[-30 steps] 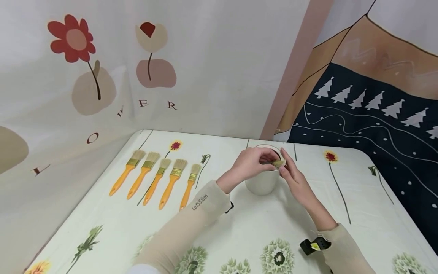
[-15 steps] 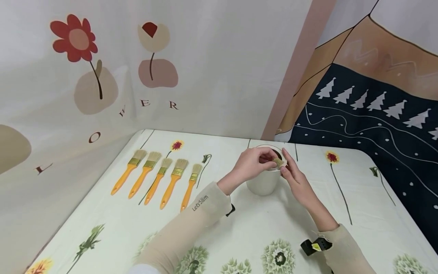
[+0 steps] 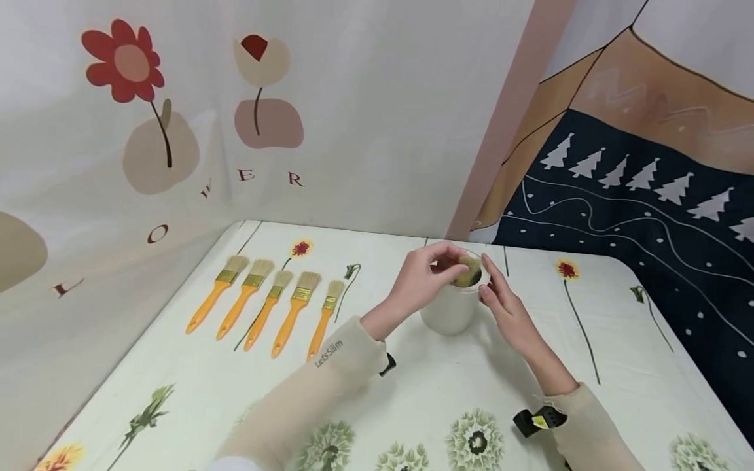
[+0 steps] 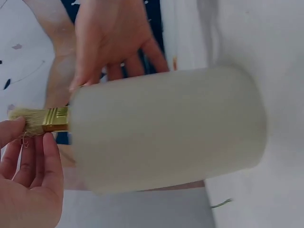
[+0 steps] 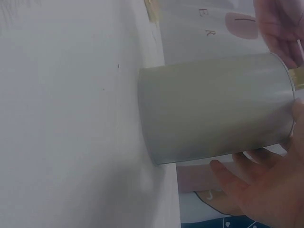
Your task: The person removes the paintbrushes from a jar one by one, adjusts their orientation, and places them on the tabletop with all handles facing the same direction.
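Observation:
My left hand pinches a paintbrush by its pale bristles, thumb on one side and fingers on the other. The brush's gold ferrule shows just above the rim of a white cylindrical canister; its handle is hidden inside. The canister stands upright on the table. My right hand is at the canister's right side near the rim, fingers extended and spread along the wall in the right wrist view. The canister hides part of both hands there.
Several paintbrushes with orange handles lie in a slanted row on the left of the table. The flower-printed tablecloth covers the table. Printed cloth hangings stand close behind its back edge.
My left hand has shifted slightly left and away from me, taking the brush's bristles from the rim's right side toward the middle of the opening. The right hand stays by the canister.

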`<state>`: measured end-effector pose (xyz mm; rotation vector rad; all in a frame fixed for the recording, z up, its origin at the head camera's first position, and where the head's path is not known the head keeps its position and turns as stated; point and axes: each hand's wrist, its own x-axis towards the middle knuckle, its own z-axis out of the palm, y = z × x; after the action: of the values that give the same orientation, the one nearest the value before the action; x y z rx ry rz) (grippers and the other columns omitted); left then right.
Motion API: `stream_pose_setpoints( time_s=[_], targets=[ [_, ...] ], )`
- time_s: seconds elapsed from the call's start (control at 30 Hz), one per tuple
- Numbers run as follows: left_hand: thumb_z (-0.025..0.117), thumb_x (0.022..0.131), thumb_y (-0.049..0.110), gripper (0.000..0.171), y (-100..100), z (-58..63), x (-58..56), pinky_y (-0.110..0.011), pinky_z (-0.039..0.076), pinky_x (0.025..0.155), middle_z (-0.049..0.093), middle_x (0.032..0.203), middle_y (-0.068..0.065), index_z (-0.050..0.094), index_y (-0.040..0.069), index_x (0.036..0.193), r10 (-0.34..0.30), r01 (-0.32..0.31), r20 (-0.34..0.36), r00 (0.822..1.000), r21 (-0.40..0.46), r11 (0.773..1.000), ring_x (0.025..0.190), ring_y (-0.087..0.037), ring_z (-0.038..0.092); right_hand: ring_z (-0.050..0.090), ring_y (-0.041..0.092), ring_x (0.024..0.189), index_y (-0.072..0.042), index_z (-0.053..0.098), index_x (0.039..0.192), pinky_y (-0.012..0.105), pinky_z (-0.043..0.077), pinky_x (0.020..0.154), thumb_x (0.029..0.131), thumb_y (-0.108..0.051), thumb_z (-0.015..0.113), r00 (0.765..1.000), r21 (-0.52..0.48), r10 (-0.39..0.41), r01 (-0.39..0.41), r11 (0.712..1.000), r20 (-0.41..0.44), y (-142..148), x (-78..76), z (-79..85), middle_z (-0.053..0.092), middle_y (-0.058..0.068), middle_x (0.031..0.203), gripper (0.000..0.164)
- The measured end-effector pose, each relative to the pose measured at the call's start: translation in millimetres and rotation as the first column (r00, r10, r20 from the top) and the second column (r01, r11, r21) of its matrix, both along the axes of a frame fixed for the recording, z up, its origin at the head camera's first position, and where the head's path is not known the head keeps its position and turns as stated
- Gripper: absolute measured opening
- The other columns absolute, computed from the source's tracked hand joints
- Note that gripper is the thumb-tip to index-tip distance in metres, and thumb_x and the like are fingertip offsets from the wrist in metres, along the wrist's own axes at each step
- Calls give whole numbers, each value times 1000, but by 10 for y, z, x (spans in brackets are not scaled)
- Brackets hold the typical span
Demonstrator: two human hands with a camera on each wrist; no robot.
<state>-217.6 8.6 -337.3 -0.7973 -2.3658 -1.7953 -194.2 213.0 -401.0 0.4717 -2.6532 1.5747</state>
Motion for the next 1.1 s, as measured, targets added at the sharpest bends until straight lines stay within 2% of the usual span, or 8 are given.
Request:
stream_pose_setpoints(
  time_s=[0.2, 0.37, 0.47, 0.57, 0.67, 0.73, 0.9, 1.1],
  targets=[
    [69, 93, 9, 16, -185, 326, 105, -25, 61, 83, 73, 107, -13, 69, 3, 108, 6, 2, -61, 998, 128, 992, 97, -19, 70, 25, 46, 149, -27, 7, 162, 53, 39, 112, 110, -30, 35, 1000, 0, -1, 1, 1000, 4, -16, -9, 11, 8, 9, 169, 59],
    [67, 93, 3, 15, -403, 599, 201, -30, 61, 85, 70, 108, -19, 67, -3, 108, 27, -1, -108, 994, 235, 972, 95, -13, 67, 24, 44, 150, -27, 8, 161, 51, 39, 112, 110, -29, 36, 1000, -3, -7, 7, 1000, 0, -19, -21, 1, 9, 7, 169, 59],
    [65, 94, 0, 17, -552, 712, 243, -36, 62, 86, 67, 107, -20, 64, -6, 110, 42, -2, -131, 990, 291, 957, 93, -10, 65, 25, 44, 150, -26, 8, 162, 51, 39, 112, 110, -29, 36, 1000, -7, -6, 6, 1000, -3, -19, -25, -3, 10, 8, 169, 59],
    [64, 94, -1, 19, -705, 768, 259, -41, 61, 87, 67, 103, -13, 63, -8, 112, 57, -15, -122, 991, 320, 947, 90, -10, 66, 27, 43, 149, -24, 8, 162, 51, 39, 111, 110, -27, 36, 1000, -14, -3, 3, 1000, -10, -20, -28, -5, 10, 8, 169, 59],
    [64, 94, 1, 20, -857, 745, 233, -38, 61, 87, 68, 99, -2, 62, -7, 113, 76, -47, -76, 994, 323, 945, 90, -10, 67, 27, 43, 149, -22, 8, 162, 50, 38, 111, 110, -26, 36, 1000, -20, -2, 2, 1000, -15, -21, -29, -2, 11, 9, 169, 59],
    [64, 95, 1, 21, -952, 695, 203, -33, 61, 87, 68, 100, 0, 62, -6, 114, 93, -77, -41, 995, 304, 949, 90, -9, 68, 27, 43, 149, -20, 9, 162, 50, 38, 111, 110, -26, 36, 1000, -22, -2, 2, 1000, -16, -21, -31, -4, 11, 10, 169, 59],
    [62, 96, 2, 23, -1133, 514, 92, -26, 61, 85, 68, 109, -15, 60, -7, 118, 119, -125, 41, 992, 204, 971, 91, -6, 68, 27, 43, 149, -19, 9, 162, 49, 38, 111, 110, -26, 36, 1000, -20, -4, 4, 1000, -11, -17, -23, -2, 11, 10, 169, 59],
    [60, 99, 7, 29, -1293, 219, -90, -32, 60, 88, 65, 117, -21, 57, -5, 125, 148, -161, 192, 970, 54, 986, 89, -4, 66, 28, 43, 149, -21, 9, 162, 49, 38, 111, 110, -26, 36, 1000, -23, -8, 8, 1000, -11, -11, -23, -18, 11, 9, 169, 59]
  ],
)
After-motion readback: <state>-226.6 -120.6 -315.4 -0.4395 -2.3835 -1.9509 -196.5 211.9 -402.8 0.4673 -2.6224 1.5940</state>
